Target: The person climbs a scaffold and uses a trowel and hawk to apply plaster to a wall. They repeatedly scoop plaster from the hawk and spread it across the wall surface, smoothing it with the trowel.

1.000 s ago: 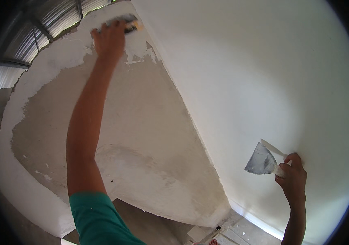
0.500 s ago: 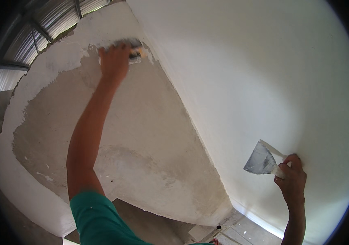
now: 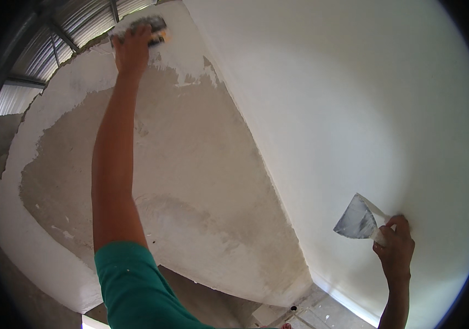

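At the top of the wall, my left hand [image 3: 132, 50] is closed round a plastering trowel [image 3: 156, 24]. Its blade lies against the white coat near the upper edge, somewhat smeared by motion. White putty [image 3: 89, 66] borders the bare grey-beige wall [image 3: 196, 159] along its top and left side, with a ragged lower edge. Lower right, my right hand [image 3: 396, 251] grips a putty knife [image 3: 358, 219] by its pale handle. The wide, triangular blade is streaked with white and points up and left, in front of the smooth white wall.
A smooth white wall [image 3: 322, 98] meets the bare one at a corner running down to the right. Beyond the rough top edge shows a corrugated roof [image 3: 81, 27] on dark metal beams. Floor tiles [image 3: 322, 310] and a dark opening [image 3: 201, 293] lie at the bottom.
My left hand and trowel have moved up and to the left, away from the corner, and the arm is straighter. The putty knife in my right hand has shifted slightly right and down.
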`<control>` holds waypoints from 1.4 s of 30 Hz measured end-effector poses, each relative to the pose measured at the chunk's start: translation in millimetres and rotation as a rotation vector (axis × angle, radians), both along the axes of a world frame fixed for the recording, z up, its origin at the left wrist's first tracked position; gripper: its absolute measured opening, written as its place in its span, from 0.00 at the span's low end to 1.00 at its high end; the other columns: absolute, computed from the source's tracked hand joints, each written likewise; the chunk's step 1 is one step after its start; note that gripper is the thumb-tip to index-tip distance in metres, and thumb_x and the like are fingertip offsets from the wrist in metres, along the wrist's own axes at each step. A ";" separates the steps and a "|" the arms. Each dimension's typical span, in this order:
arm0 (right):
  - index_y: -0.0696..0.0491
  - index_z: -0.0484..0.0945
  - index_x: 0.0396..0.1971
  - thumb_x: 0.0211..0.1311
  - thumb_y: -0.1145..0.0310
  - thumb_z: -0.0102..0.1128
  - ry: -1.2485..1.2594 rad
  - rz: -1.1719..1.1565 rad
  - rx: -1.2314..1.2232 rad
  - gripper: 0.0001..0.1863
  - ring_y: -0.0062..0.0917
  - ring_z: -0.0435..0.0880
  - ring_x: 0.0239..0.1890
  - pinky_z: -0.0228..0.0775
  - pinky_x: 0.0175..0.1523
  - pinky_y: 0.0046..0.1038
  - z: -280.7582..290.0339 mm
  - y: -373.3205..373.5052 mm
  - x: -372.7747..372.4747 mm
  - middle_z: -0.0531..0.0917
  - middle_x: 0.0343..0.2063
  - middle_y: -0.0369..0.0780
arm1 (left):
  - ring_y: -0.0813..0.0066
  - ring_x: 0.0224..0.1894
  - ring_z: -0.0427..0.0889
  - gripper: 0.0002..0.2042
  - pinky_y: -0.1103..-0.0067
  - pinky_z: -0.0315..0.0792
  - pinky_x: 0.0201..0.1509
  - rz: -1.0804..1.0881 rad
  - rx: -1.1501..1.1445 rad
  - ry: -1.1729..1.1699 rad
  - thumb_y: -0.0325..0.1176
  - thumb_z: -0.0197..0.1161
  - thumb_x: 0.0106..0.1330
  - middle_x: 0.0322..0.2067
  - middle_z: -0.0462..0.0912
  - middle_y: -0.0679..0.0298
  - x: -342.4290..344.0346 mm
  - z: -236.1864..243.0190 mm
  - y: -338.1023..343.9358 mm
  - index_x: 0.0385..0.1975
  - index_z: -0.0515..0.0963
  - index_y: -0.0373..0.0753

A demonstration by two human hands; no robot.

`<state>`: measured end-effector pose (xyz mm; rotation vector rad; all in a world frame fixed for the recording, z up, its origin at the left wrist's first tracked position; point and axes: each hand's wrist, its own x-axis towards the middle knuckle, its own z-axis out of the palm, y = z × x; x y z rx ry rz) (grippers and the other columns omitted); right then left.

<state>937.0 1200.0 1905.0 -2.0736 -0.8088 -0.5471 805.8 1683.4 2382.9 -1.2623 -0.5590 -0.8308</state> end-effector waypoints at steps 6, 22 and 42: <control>0.54 0.80 0.25 0.25 0.78 0.71 -0.030 -0.038 -0.015 0.18 0.30 0.79 0.36 0.74 0.34 0.31 3.7 -3.9 2.6 0.73 0.34 0.36 | 0.66 0.62 0.70 0.22 0.49 0.54 0.66 -0.100 -0.154 -0.024 0.26 0.48 0.67 0.59 0.73 0.75 -4.2 -45.3 -36.3 0.59 0.70 0.54; 0.53 0.80 0.25 0.28 0.78 0.71 0.069 -0.065 -0.038 0.16 0.29 0.77 0.39 0.75 0.35 0.31 1.9 -3.1 -2.4 0.72 0.35 0.35 | 0.66 0.58 0.74 0.18 0.48 0.56 0.63 -0.083 -0.180 0.142 0.31 0.50 0.66 0.54 0.76 0.70 23.1 -120.3 -17.9 0.56 0.72 0.51; 0.53 0.80 0.25 0.29 0.79 0.71 0.082 -0.073 -0.066 0.16 0.28 0.78 0.36 0.75 0.35 0.31 6.0 -0.5 -7.3 0.72 0.35 0.35 | 0.60 0.63 0.68 0.16 0.48 0.53 0.64 -0.091 -0.110 0.025 0.30 0.52 0.66 0.56 0.75 0.69 57.6 -32.0 -16.7 0.53 0.74 0.49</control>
